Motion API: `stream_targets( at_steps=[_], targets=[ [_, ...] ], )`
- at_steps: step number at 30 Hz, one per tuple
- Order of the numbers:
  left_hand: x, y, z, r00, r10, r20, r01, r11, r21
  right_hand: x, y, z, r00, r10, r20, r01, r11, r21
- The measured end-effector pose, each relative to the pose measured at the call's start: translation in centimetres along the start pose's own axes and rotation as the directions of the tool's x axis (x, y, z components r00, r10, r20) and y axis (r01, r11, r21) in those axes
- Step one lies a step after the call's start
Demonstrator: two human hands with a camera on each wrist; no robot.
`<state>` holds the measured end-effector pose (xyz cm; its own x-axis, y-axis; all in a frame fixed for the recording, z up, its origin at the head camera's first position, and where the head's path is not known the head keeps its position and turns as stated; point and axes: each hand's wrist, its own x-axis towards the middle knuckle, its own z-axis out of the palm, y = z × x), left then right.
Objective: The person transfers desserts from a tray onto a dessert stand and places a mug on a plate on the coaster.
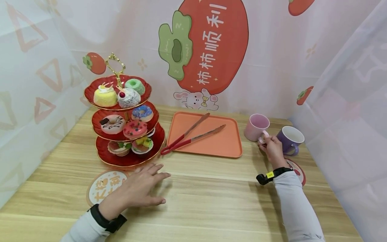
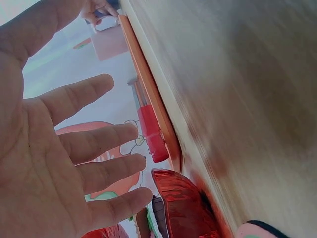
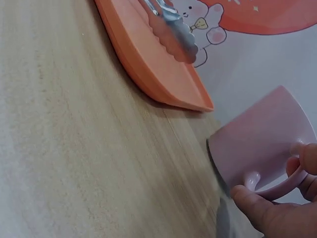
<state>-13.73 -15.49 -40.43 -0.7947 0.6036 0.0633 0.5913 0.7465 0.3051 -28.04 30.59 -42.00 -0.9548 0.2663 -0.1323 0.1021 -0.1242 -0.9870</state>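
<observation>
At the right of the head view, my right hand (image 1: 273, 150) holds a pink mug (image 1: 256, 126) by its handle. The right wrist view shows fingers and thumb around the handle of the upright pink mug (image 3: 262, 139). A purple mug (image 1: 291, 138) stands just right of that hand. My left hand (image 1: 137, 188), fingers spread, is over the front left of the table and partly covers a round coaster (image 1: 101, 188) with orange lettering. The left wrist view shows the palm of the left hand (image 2: 59, 158) with nothing in it.
A three-tier red stand (image 1: 104, 158) bears cakes, donuts and tarts at the left. Red-handled tongs (image 1: 181, 143) lie across an orange tray (image 1: 217, 146) in the middle. Another round coaster (image 1: 297, 171) is partly under the right wrist. Printed cloth (image 1: 272, 67) hangs behind and on both sides.
</observation>
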Motion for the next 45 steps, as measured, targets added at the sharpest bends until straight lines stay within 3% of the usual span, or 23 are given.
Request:
stream_targets(
  at_steps=[6,12,15,23,38,45],
  targets=[
    [0.0,-0.1,-0.3,1.000,0.007,-0.023,-0.007,1.000,0.002,-0.7,-0.3,-0.1,0.996,-0.083,0.034,0.080,0.994,0.072],
    [-0.1,-0.2,-0.2,0.996,0.027,-0.082,-0.029,0.999,-0.024,-2.4,-1.3,0.1,0.995,-0.048,0.083,0.046,0.999,0.028],
    [-0.2,-0.2,-0.1,0.994,0.034,-0.105,-0.038,0.998,-0.041,-3.4,-1.6,0.3,0.989,-0.041,0.144,0.038,0.999,0.029],
    [-0.3,-0.4,0.0,0.996,0.004,-0.093,-0.010,0.998,-0.059,-5.6,-1.7,1.7,0.968,-0.037,0.248,0.045,0.999,-0.028],
    [-0.1,-0.3,0.0,0.996,0.006,-0.090,-0.020,0.987,-0.159,-8.8,-1.6,4.1,0.916,-0.046,0.398,0.057,0.998,-0.016],
    [0.2,-0.2,0.0,0.995,0.030,-0.094,-0.046,0.983,-0.177,-10.0,-1.4,5.3,0.879,-0.023,0.477,0.028,1.000,-0.004]
  ],
)
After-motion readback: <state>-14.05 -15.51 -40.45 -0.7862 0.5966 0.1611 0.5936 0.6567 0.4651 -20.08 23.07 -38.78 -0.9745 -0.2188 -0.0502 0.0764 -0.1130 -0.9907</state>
